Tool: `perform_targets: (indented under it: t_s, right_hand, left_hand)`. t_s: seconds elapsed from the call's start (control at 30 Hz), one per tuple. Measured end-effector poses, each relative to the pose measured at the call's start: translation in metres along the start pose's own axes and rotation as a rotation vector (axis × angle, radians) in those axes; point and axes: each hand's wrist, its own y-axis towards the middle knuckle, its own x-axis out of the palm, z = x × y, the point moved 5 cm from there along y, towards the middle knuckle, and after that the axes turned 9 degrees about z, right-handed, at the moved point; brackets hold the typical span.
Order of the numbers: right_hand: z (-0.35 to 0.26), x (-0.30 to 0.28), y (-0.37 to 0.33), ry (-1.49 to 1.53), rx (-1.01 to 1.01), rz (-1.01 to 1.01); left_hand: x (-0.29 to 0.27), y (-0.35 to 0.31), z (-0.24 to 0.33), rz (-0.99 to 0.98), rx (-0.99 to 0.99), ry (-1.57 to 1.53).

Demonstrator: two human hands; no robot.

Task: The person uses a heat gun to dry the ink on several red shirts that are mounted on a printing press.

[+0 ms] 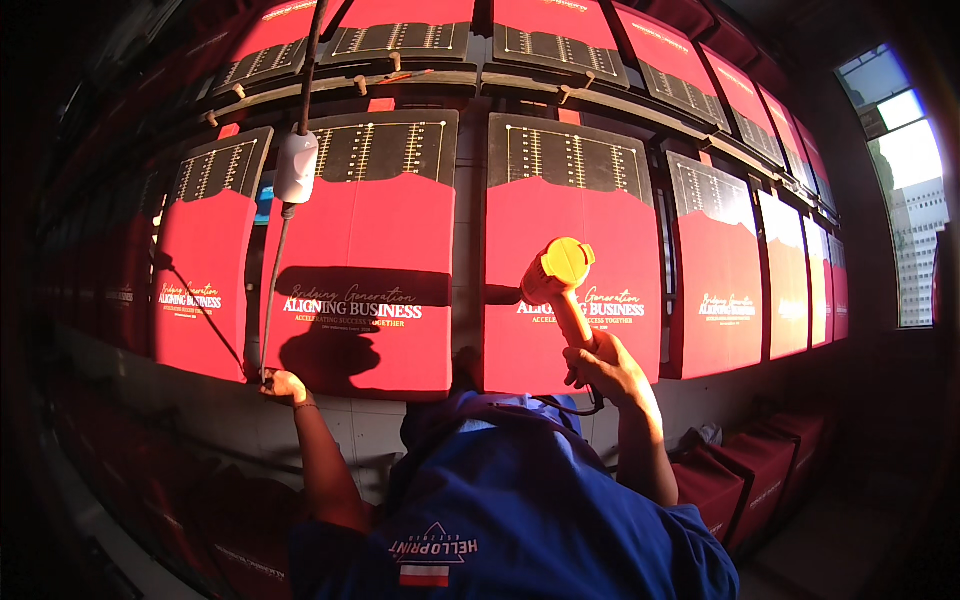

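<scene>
My right hand (610, 370) is wrapped round the handle of a yellow-orange hair dryer (566, 264), held up over a red printed fabric panel (572, 350). A dark cord trails from below its handle. Over to the left, my left hand (283, 387) is closed on a grey cable (273, 290) by the near edge of another red panel (370, 240). That cable runs up to a white plug-like box (295, 168) hanging from a thicker cord. Both panels lie on dark boards (385, 140) marked with ruler scales, and carry white and gold lettering. Shadows of the dryer and a head fall on the left panel.
More red panels on boards line this row, including one at the right (712, 280). Behind it runs a dark rail (400, 90) with wooden pegs, then a second row. Red-covered boards (770, 470) stand behind me at the lower right. A bright window (905, 150) is at far right.
</scene>
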Motion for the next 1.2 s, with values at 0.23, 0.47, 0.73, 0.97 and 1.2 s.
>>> perform_targets:
  t_s: [0.23,0.47,0.73,0.97,1.2]
  right_hand:
    - [-0.002,-0.006,0.010,0.130,-0.071,0.086]
    - [-0.002,-0.012,0.014,0.105,-0.020,0.044]
    - [0.008,-0.013,-0.015,0.098,0.019,-0.042]
    - [0.028,-0.013,-0.025,0.169,0.012,-0.011]
    - [0.030,-0.013,-0.028,0.140,-0.002,-0.015]
  left_hand:
    - [-0.002,0.002,-0.004,0.018,0.031,-0.003]
    - [0.000,0.005,-0.008,0.068,0.075,0.023]
    - [0.003,0.001,-0.002,0.034,0.048,0.035]
    - [-0.002,0.003,-0.001,0.046,0.087,0.080]
    - [-0.004,0.003,0.008,0.179,0.296,0.356]
